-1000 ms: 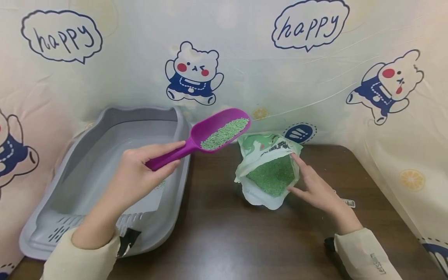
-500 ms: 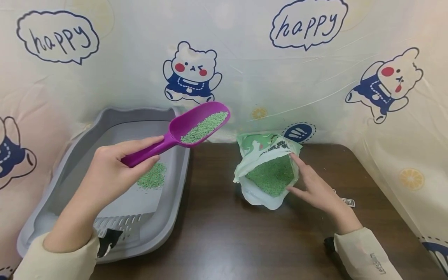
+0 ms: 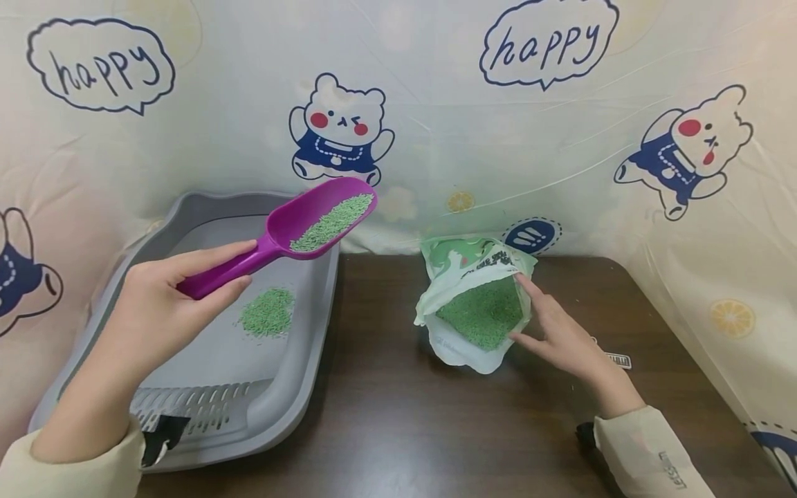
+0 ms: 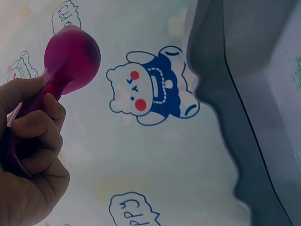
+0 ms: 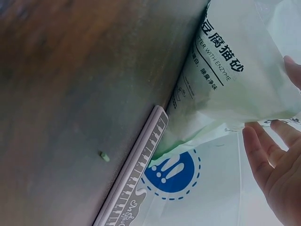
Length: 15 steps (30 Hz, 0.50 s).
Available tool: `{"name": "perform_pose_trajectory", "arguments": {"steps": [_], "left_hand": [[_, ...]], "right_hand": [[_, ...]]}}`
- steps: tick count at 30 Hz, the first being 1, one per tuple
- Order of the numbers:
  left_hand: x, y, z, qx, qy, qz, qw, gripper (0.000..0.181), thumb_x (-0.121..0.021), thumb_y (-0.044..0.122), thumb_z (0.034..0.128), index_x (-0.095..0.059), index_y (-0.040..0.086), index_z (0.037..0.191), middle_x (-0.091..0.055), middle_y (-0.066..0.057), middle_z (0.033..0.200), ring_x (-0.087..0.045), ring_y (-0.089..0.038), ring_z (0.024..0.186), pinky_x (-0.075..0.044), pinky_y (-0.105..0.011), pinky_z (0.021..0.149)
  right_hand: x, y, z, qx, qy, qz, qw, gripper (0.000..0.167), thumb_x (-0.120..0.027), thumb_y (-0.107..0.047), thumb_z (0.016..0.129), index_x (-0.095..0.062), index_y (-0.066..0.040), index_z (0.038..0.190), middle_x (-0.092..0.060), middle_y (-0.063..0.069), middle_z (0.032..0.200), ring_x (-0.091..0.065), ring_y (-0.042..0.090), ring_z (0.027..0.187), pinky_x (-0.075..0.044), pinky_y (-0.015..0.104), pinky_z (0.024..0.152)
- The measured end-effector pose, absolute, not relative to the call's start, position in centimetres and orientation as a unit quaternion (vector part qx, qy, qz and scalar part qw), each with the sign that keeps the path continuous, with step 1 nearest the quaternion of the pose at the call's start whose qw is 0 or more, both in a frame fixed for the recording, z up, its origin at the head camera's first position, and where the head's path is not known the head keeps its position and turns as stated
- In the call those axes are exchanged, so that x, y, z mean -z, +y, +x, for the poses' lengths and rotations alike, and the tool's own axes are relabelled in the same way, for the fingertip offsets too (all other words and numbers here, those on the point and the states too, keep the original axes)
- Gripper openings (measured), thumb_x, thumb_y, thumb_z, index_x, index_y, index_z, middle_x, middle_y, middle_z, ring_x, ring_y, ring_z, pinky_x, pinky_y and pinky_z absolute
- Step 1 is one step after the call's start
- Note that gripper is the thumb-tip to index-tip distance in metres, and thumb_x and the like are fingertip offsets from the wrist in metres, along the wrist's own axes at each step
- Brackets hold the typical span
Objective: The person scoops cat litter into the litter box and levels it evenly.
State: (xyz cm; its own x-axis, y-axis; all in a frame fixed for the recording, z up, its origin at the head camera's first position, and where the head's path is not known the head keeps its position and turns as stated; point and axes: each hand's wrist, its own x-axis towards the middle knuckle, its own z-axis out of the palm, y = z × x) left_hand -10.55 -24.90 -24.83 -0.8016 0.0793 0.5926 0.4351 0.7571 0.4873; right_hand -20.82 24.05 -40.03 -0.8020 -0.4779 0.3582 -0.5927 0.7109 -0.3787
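In the head view the left hand [image 3: 165, 304] grips the handle of a purple scoop [image 3: 283, 216], its bowl partly filled with green pellets [image 3: 333, 223], above a grey tray [image 3: 316, 360]. A pile of green pellets [image 3: 268, 312] lies on the tray's floor. The left wrist view shows fingers [image 4: 40, 129] curled round the scoop [image 4: 70, 59]. At the right, an opened bag [image 3: 461, 349] of green pellets stands on the table; the right hand [image 3: 563, 339] rests on its right edge, fingers extended. The right wrist view has those fingers [image 5: 256, 150] against the printed bag [image 5: 244, 84].
A brown table [image 3: 398, 422] lies under tray and bag. Behind the right hand is a pale patterned strip [image 3: 619, 360], seen larger in the right wrist view [image 5: 141, 165], near a single green pellet [image 5: 104, 156]. A printed curtain [image 3: 436, 138] hangs along the back and sides.
The left hand has carried the loaded scoop leftward, from beside the bag to above the tray, uncovering the pellet pile there. The right hand and bag have hardly moved.
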Motion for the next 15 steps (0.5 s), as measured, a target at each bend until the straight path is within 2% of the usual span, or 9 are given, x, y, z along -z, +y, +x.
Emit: {"name": "perform_pose_trajectory", "arguments": {"steps": [7, 15], "left_hand": [[25.2, -26.2, -10.3, 0.31, -0.894, -0.118, 0.301, 0.048, -0.084, 0.003, 0.0748, -0.075, 0.02, 0.119, -0.058, 0.045, 0.086, -0.044, 0.0, 0.057, -0.033, -0.018, 0.046], [25.3, -27.5, -9.8, 0.308, -0.904, -0.083, 0.284, 0.046, -0.084, 0.006, 0.0766, -0.074, 0.017, 0.121, -0.057, 0.048, 0.087, -0.042, -0.001, 0.061, -0.032, -0.019, 0.047]], "right_hand": [[40.0, 24.1, -20.6, -0.244, -0.919, 0.288, 0.115, 0.098, -0.077, -0.016, 0.086, -0.013, -0.014, 0.16, -0.046, 0.027, 0.142, -0.051, 0.035, 0.115, -0.047, 0.058, 0.093], [40.3, 24.3, -20.8, -0.236, -0.92, 0.289, 0.122, 0.101, -0.078, -0.017, 0.085, -0.012, -0.015, 0.16, -0.05, 0.026, 0.136, -0.05, 0.03, 0.109, -0.048, 0.053, 0.09]]}}
